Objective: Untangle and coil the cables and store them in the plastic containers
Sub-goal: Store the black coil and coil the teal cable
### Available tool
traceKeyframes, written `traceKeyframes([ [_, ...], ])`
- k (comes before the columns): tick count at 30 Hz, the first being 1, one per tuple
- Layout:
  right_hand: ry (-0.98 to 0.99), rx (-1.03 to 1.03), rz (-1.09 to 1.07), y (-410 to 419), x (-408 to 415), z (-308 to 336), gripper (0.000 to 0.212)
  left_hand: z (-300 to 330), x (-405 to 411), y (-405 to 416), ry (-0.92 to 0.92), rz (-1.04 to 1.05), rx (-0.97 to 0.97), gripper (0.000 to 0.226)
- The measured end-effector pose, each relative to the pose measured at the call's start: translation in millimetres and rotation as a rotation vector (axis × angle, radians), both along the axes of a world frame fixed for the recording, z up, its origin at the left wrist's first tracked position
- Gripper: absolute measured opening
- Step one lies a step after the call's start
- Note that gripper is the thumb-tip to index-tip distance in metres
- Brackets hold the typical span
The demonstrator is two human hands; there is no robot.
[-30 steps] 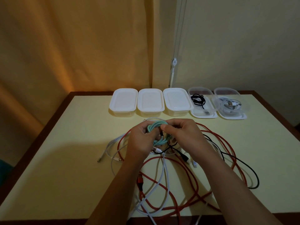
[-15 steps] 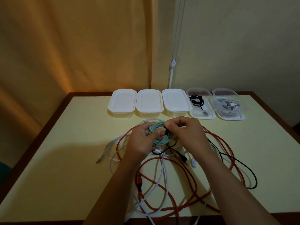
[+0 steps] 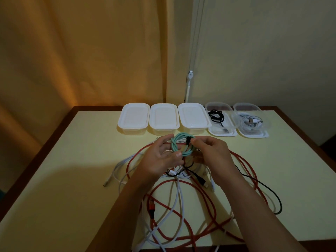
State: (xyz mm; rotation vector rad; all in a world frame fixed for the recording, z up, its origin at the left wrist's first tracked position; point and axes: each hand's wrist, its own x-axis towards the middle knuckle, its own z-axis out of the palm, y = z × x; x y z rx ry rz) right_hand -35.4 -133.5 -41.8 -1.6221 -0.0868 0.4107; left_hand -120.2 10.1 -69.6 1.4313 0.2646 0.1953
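Teal cable point(image 3: 181, 145) held as small coil above tangle on table point(image 3: 72, 179). Left hand point(image 3: 160, 159) pinches loops; right hand point(image 3: 211, 151) pinches near dark plug. Likely light, limp, springy; grip across all loops.

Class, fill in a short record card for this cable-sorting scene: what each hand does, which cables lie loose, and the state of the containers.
Left hand: left hand holds the teal cable coil
Right hand: right hand pinches the coil's top
Loose cables: red cable, white cable, black cable, tangled on the table
Lidded containers: three white-lidded containers
Filled containers: clear container with black cable; clear container with white cable
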Motion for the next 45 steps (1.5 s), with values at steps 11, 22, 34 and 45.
traceKeyframes([
  [11,0.081,0.048,0.065,-1,-2,3,0.013,-2,10,-13,0.024,0.178,0.055,0.055],
  [22,0.141,0.062,0.128,-9,2,4,0.013,-3,12,-21,0.047,0.162,0.132,0.06],
  [34,0.041,0.092,0.019,-26,20,7,0.012,-7,18,-33,0.019,0.184,0.219,0.065],
  [45,-0.175,-0.144,-0.273,-42,156,20,0.014,-15,23,-29,0.015,0.245,0.605,0.021],
])
